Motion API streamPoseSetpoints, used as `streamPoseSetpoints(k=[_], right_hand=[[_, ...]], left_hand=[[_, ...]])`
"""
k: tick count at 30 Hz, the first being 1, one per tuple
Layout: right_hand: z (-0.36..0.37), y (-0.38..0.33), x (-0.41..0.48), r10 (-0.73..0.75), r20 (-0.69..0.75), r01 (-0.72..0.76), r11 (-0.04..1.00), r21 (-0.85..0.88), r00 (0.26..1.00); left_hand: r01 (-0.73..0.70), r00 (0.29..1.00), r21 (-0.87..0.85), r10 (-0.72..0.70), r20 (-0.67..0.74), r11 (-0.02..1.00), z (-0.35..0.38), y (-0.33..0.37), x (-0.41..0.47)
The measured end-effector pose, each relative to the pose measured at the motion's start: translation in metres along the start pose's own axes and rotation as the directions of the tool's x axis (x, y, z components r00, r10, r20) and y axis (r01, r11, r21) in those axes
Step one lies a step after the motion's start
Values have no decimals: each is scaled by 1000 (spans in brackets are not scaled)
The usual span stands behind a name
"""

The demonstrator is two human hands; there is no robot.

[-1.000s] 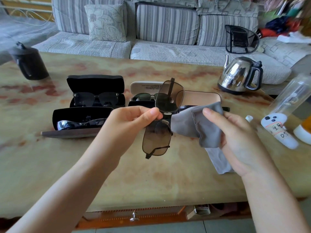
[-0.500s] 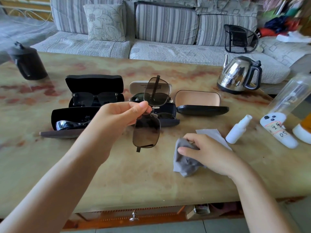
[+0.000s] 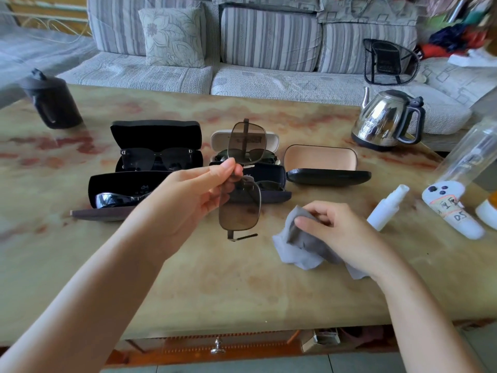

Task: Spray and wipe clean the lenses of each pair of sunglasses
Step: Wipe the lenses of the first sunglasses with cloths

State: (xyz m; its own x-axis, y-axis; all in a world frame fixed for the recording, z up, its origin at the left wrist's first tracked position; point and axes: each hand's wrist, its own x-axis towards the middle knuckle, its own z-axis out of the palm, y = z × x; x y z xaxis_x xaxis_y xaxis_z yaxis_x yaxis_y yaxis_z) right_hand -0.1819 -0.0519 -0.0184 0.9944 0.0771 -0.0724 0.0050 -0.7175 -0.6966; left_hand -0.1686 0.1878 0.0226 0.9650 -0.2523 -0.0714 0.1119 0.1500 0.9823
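The marble table [image 3: 188, 297] is carrying everything; behind the left grip the open cases [image 3: 156, 135] are lying, most with glasses inside, the tan-lined case [image 3: 321, 160] empty (probably the held pair's own). The left hand [image 3: 185, 203] is pinching the brown sunglasses [image 3: 239, 208] at the bridge, in the air, one lens above the fingers, one below; to the right of that grip the right hand [image 3: 341, 232] is clutching the grey cloth [image 3: 298, 254] on the table; the spray bottle [image 3: 387, 208] is lying beside its knuckles. I am judging this pair is in work; the cased pairs are waiting.
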Motion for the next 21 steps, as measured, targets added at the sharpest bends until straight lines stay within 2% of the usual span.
streamPoseSetpoints(k=[7, 18, 21], right_hand=[[4, -10, -1, -52, 6, 50, 985, 162, 999], [5, -10, -1, -107, -11, 107, 981, 160, 994], [4, -12, -2, -103, 60, 83, 960, 269, 993]], left_hand=[[113, 993, -181, -108, 39, 977, -6, 4, 5], [126, 992, -246, -123, 26, 961, -8, 4, 7], [120, 993, -242, -117, 27, 963, -8, 4, 7]])
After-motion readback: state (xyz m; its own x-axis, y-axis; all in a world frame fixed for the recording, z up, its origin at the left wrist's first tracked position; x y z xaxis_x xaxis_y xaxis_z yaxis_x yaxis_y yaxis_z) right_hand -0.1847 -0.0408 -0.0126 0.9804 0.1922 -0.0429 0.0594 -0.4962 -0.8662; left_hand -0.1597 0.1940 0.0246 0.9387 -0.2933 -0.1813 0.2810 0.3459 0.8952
